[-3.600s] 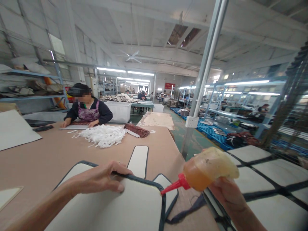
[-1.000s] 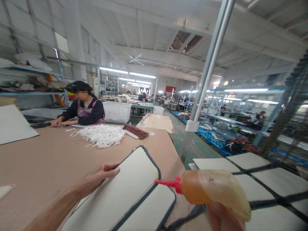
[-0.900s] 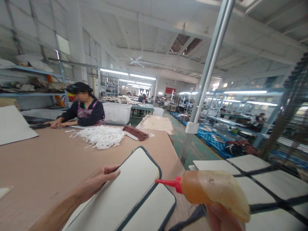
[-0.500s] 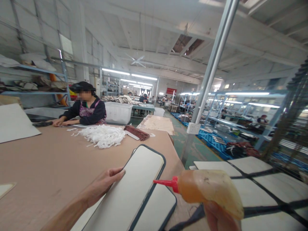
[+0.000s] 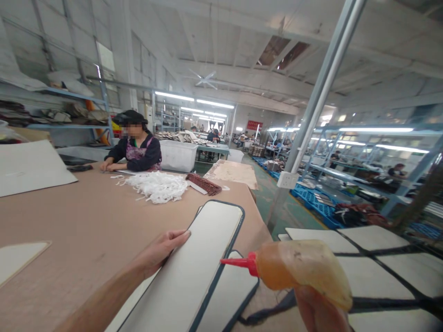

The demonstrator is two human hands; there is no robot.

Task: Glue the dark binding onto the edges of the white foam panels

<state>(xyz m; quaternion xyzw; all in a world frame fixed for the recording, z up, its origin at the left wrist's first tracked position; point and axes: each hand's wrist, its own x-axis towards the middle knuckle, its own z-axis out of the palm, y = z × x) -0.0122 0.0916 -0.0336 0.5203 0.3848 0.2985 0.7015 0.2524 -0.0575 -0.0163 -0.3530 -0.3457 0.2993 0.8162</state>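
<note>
My left hand (image 5: pixel 165 251) grips the left edge of a long white panel (image 5: pixel 199 253) with rounded corners and a dark border, thumb on top. In my right hand (image 5: pixel 316 304) is a squeeze bottle (image 5: pixel 304 269) of amber liquid, tipped on its side, its red nozzle (image 5: pixel 238 263) pointing left. The nozzle tip is at the panel's right edge; whether it touches I cannot tell. Beneath the held panel lies another white panel (image 5: pixel 230 286) with a dark border. A dark strip (image 5: pixel 268 312) runs out beside it, below the bottle.
A brown-topped table (image 5: pixel 104 216) bears a heap of white strips (image 5: pixel 157 186) and a brown bundle (image 5: pixel 205 184). Across it sits a co-worker (image 5: pixel 138 150). More white panels (image 5: pixel 367 272) lie at the right, near a metal post (image 5: pixel 311 110). A large white sheet (image 5: pixel 32 168) is at left.
The view has swung slightly left, so the surroundings appear shifted right. The nozzle now sits a little lower along the panel's edge. Both hands keep their holds.
</note>
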